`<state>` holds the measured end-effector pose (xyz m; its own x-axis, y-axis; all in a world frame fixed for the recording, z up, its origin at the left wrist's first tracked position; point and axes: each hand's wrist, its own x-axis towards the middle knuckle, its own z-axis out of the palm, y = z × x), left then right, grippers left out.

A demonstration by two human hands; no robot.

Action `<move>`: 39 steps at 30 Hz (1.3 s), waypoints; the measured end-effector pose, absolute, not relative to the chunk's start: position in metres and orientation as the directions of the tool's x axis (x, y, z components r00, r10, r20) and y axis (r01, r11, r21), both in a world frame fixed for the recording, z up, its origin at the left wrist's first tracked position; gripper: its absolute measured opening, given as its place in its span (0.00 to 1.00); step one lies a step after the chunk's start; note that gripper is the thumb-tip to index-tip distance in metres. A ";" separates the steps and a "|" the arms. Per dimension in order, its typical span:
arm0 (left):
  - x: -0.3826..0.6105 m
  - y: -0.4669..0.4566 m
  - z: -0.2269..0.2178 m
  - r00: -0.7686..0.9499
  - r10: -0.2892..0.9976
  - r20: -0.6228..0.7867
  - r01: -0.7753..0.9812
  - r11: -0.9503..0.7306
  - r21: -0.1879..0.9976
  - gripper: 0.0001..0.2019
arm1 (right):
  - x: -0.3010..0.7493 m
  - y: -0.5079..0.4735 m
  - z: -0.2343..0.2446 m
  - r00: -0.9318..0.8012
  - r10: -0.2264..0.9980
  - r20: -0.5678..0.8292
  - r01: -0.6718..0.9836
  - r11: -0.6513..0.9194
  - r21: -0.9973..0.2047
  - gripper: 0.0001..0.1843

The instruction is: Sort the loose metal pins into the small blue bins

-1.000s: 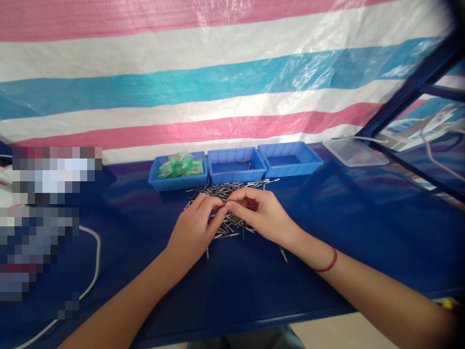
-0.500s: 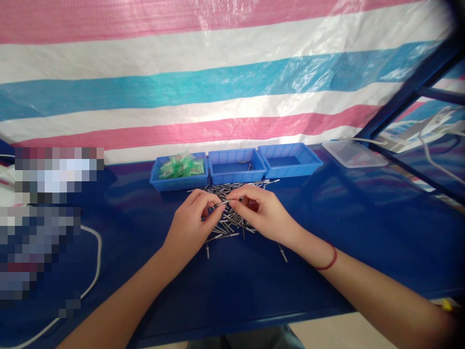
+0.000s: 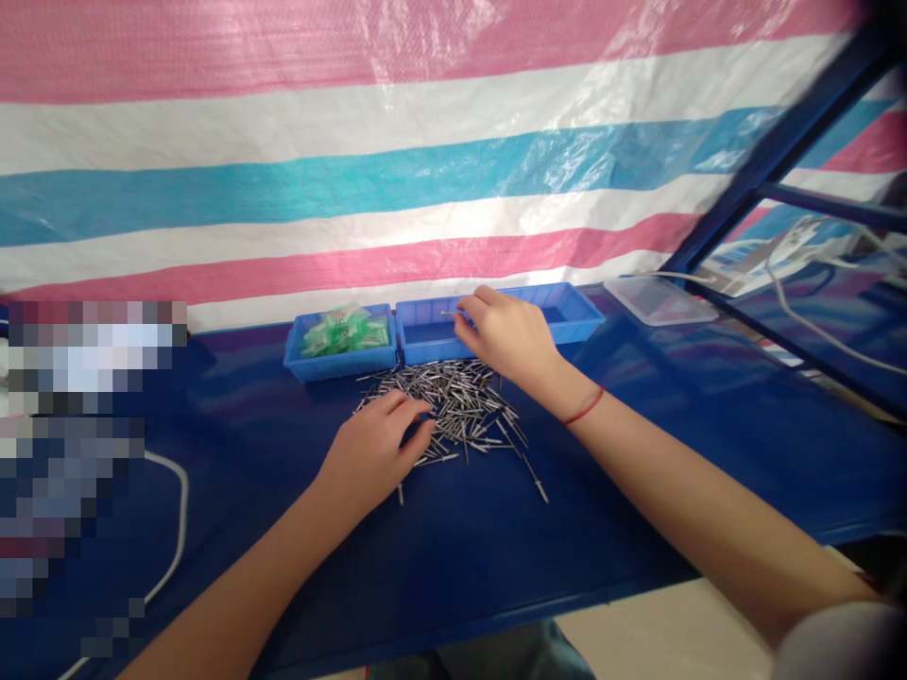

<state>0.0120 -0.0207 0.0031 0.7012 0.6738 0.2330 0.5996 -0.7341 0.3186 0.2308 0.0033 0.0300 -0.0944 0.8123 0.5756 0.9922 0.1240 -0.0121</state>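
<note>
Head view: right hand [image 3: 506, 335] pinches pin [image 3: 449, 314] over middle bin [image 3: 425, 346].
Pin axis left-right; left hand [image 3: 374, 451], loosely spread, rests on pile [image 3: 464, 401].

Pixelated blocks [image 3: 77, 378] mask the left of the view. The right hand [image 3: 506, 335] covers the junction of the middle bin [image 3: 425, 331] and right bin [image 3: 573, 316]. The metal piece [image 3: 449, 314] at its fingertips is too small to identify.

My right hand [image 3: 506, 335] is out by the far edge of the bench [image 3: 638, 472], arm stretched long, thumb and forefinger pinched tight. My left hand [image 3: 375, 453] rests palm down nearer mid-bench, fingers loosely curled, thumb spread, forearm angling in from the near left corner.
</note>
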 end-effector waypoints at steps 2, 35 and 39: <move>0.011 -0.020 0.002 0.738 0.637 0.222 0.572 -0.766 0.295 0.12 | 0.231 0.010 0.031 -0.150 0.842 0.518 0.989 0.129 0.077 0.15; 0.004 -0.014 0.027 0.843 0.537 -0.024 0.525 -0.813 0.253 0.07 | 0.225 -0.055 0.018 -0.375 0.884 0.280 0.836 0.453 -0.311 0.10; 0.002 -0.015 0.026 0.846 0.530 -0.063 0.525 -0.805 0.275 0.09 | 0.223 -0.057 0.019 -0.396 0.879 0.264 0.833 0.465 -0.300 0.11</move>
